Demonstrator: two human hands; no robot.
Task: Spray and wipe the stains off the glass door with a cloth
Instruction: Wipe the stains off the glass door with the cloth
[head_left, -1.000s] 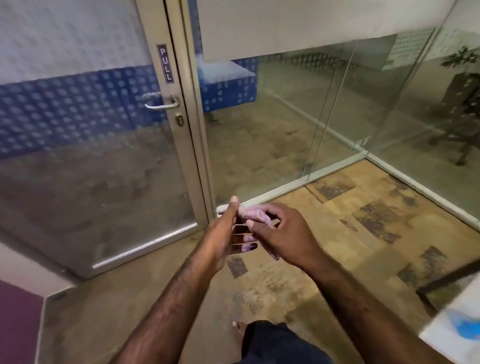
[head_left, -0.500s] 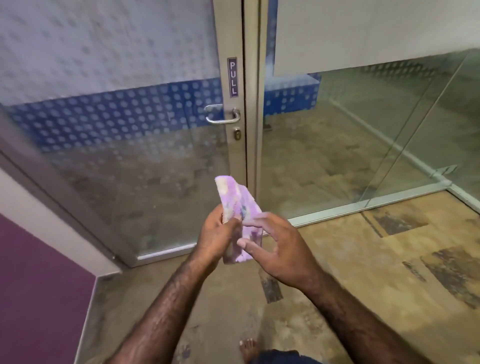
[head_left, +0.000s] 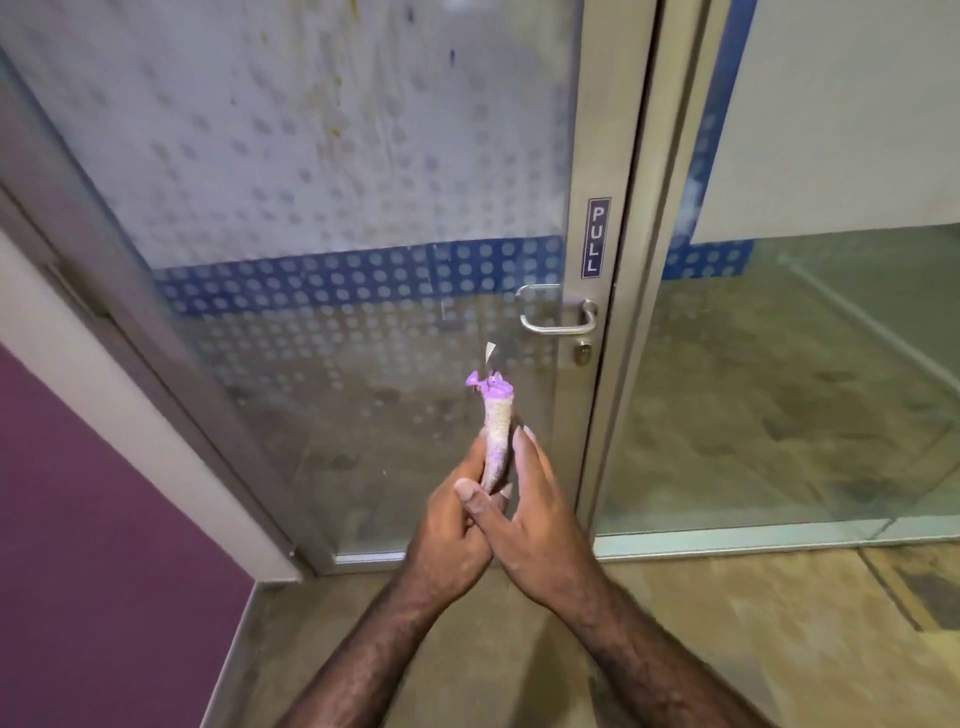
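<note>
Before the glass door (head_left: 322, 218): left hand (head_left: 449, 525) and right hand (head_left: 540, 525) pressed together, clamping a rolled cloth (head_left: 496, 431) upright.

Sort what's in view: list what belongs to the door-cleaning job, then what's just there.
For the job:
- glass door, stained near the top
- cloth, rolled up
- left hand and right hand, both gripping the cloth

Just there:
- door handle
- PULL sign
- purple wall
</note>
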